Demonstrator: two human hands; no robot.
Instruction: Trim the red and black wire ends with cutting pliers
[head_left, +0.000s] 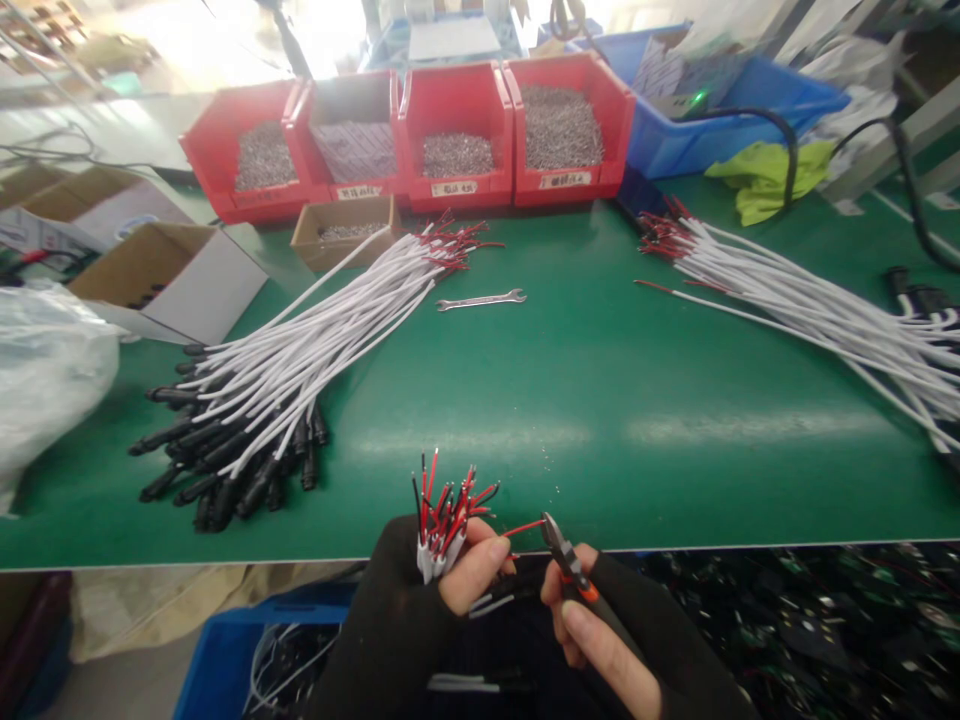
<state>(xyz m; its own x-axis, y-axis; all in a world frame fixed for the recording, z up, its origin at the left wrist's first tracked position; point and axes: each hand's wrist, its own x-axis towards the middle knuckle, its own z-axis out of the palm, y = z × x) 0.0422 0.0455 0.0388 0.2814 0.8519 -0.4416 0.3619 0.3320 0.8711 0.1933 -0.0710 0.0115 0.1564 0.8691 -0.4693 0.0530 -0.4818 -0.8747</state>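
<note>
My left hand [478, 565] is closed around a bundle of white cables [439, 560] at the table's front edge. Short red and black wire ends [454, 505] fan upward from the bundle. One red wire [523, 527] sticks out to the right from between my left thumb and fingers. My right hand [592, 625] grips a pair of diagonal cutters [568, 565] with orange and dark handles. Their jaws sit at the tip of that red wire; whether they are closed on it I cannot tell. Small pale bits [551, 470] lie on the green table just beyond.
White cables with black connectors [300, 340] lie in a pile at left, another cable pile [810, 300] at right. An open-end wrench [482, 300] lies between them. Red bins [457, 130] of small metal parts line the back. A blue crate [225, 650] stands below the table edge.
</note>
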